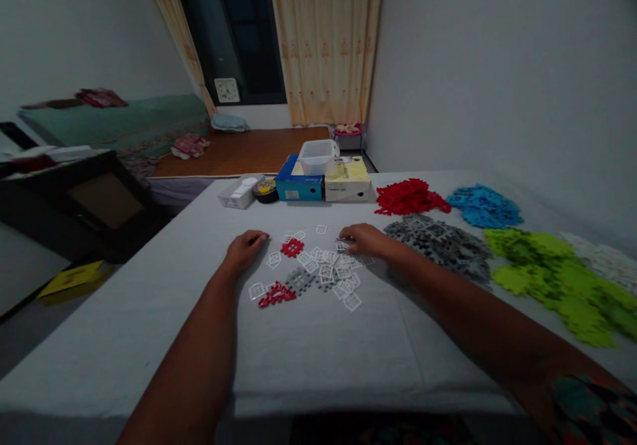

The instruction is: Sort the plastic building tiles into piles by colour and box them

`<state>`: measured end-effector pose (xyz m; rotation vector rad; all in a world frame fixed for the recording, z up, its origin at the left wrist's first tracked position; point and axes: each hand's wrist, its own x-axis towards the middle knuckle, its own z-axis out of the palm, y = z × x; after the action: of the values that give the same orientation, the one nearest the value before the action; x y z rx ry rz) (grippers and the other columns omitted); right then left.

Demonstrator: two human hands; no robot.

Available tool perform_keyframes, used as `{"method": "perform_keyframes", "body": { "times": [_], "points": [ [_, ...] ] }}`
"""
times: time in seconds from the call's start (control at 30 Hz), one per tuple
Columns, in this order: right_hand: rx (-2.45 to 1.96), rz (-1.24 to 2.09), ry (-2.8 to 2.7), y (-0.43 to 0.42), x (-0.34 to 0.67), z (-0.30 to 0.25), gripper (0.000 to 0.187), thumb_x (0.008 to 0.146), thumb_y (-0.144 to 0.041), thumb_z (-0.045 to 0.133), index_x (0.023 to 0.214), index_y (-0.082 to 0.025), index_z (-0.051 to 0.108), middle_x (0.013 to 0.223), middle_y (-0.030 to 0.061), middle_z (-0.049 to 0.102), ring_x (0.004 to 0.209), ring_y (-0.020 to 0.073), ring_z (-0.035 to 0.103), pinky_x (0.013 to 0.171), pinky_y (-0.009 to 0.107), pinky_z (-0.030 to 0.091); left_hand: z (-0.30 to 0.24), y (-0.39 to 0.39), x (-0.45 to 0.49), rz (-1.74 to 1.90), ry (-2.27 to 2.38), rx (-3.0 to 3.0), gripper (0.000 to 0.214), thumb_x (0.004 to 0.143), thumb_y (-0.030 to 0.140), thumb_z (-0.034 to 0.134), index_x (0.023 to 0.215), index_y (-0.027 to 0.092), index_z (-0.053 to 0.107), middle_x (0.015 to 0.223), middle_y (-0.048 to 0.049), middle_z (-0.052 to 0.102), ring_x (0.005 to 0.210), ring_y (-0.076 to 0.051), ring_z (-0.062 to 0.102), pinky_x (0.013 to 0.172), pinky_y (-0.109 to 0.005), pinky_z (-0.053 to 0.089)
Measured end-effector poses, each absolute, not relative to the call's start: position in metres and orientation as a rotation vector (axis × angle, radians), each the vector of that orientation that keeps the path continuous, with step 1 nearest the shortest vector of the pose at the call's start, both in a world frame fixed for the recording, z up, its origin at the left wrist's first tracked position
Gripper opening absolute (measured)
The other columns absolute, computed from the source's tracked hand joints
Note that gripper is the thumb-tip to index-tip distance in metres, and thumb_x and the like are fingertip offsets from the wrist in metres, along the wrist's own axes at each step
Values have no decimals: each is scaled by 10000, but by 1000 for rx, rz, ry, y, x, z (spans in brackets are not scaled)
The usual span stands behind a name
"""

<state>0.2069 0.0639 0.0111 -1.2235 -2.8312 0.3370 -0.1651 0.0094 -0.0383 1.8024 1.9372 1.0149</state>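
My left hand (245,250) rests at the left of the loose pieces, its fingers curled together; whether a small thing is between them is hidden. To the right, my right hand (364,241) has its fingertips closed on a small white plastic window-like grid piece (342,247), partly covered by the fingers. Between the hands lie several similar white grid pieces (326,272), some overlapping. Among them are a square red toothed plastic piece (292,248), a longer red piece (277,295) and grey interlocking pieces (298,280).
Piles of red pieces (412,196), blue pieces (484,205), grey pieces (440,243) and lime green pieces (557,272) lie at the right. Along the back stand a blue box (300,188), a yellowish box (347,180), a clear tub (316,158) and a black tape roll (266,194).
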Motion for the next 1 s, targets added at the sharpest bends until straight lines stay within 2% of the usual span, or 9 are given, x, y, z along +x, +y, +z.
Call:
{"method": "perform_keyframes", "body": {
  "times": [0.27,0.5,0.73,1.0],
  "points": [
    [-1176,560,-2644,56,228,2,307,745,-149,732,1048,-195,749,1061,62,752,962,206,695,846,265,498,-39,9,-167,998,1936,1853,503,751,624,533,914,206,762,1016,-92,755,984,-281,661,916,-377,488],
    [-1155,697,-2470,46,233,-7,222,833,-187,654,1014,-230,775,1059,48,760,999,215,697,906,297,498,-42,10,-167,996,1954,1851,513,759,608,521,934,187,755,1027,-102,750,993,-278,666,920,-370,488],
    [-1209,543,-2377,45,238,-13,300,856,-131,587,1089,-222,750,1128,53,740,1060,213,676,961,318,476,-38,7,-164,1016,1965,1828,509,737,625,539,892,195,761,1010,-89,756,985,-282,667,917,-365,496],
    [-1272,506,-2385,47,257,-3,144,823,-285,688,925,-209,755,881,36,762,799,175,681,728,258,466,-41,9,-166,990,1964,1840,509,763,589,515,935,174,753,1035,-106,747,1001,-289,662,918,-370,493]
  ]
}}
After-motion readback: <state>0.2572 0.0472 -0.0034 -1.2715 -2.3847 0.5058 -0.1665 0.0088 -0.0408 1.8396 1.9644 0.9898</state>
